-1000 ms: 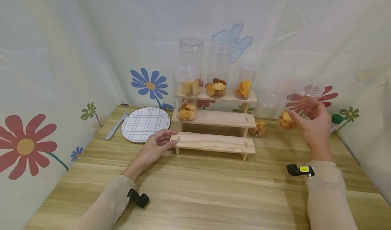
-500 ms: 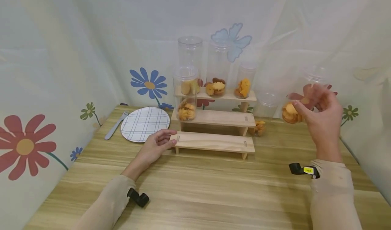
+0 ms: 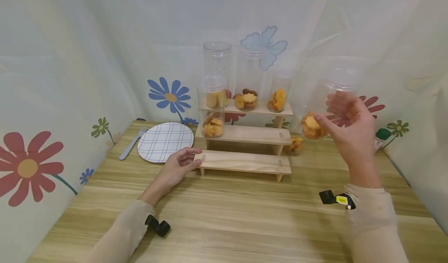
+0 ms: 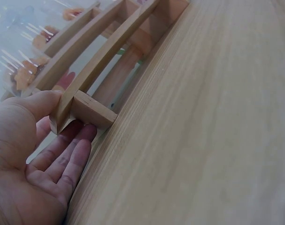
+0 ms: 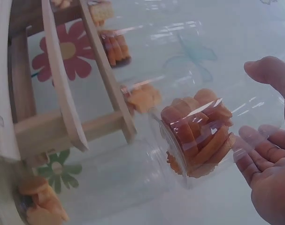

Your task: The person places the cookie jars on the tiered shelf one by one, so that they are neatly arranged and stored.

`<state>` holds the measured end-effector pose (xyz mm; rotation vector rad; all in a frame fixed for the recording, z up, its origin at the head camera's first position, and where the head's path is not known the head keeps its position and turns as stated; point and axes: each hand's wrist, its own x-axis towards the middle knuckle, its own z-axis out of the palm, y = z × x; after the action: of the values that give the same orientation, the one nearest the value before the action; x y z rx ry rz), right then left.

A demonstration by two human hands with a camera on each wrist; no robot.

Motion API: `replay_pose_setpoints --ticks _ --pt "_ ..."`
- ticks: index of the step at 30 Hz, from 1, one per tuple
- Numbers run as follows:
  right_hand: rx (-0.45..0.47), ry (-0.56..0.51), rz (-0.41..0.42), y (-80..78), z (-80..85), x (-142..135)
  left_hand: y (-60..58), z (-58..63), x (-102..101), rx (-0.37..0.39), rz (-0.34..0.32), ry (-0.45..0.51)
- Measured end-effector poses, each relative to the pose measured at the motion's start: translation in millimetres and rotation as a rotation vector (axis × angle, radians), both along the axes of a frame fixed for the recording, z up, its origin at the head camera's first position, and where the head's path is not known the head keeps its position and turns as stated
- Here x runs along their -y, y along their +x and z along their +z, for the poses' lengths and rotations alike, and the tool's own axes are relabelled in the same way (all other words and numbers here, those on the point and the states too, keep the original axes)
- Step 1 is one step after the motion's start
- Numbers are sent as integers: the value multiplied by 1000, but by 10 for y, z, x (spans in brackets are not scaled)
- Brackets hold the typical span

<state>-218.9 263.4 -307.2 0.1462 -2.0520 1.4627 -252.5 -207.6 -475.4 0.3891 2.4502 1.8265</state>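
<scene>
Lifted above the table to the right of the stand, a clear lidded jar (image 3: 314,126) with golden cookies in its bottom tilts to one side. My right hand (image 3: 357,138) holds it, thumb on one side and fingers on the other, as the right wrist view shows. My left hand (image 3: 176,166) grips the left end of the lowest step of a three-step wooden stand (image 3: 245,162). In the left wrist view the thumb lies against the board (image 4: 67,105) and the fingers reach underneath it.
Three cookie jars stand on the top step, among them a middle one (image 3: 247,100). Another jar (image 3: 213,127) is at the middle step's left end. One more jar (image 3: 295,145) is on the table behind the stand's right side. A checked plate (image 3: 166,142) and fork (image 3: 132,144) lie left.
My right hand has raised the jar, first shifting right, then swinging left nearer the stand. My left hand keeps its grip on the lowest step.
</scene>
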Motion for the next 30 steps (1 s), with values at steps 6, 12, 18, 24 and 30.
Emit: replay_pose_setpoints --ticks 6,12,18,24,30 --pt "-13 42 99 -37 -74 222 12 14 1 -4 -6 -4" --pt "-28 25 266 -92 -138 535 6 25 3 -4 2 -16" --pt "5 36 353 -227 -186 860 24 16 14 11 3 -6" --pt "29 14 361 -416 -212 1149 29 21 5 10 6 5" --pt "32 -14 330 -527 -287 1344 15 25 -21 7 5 10"
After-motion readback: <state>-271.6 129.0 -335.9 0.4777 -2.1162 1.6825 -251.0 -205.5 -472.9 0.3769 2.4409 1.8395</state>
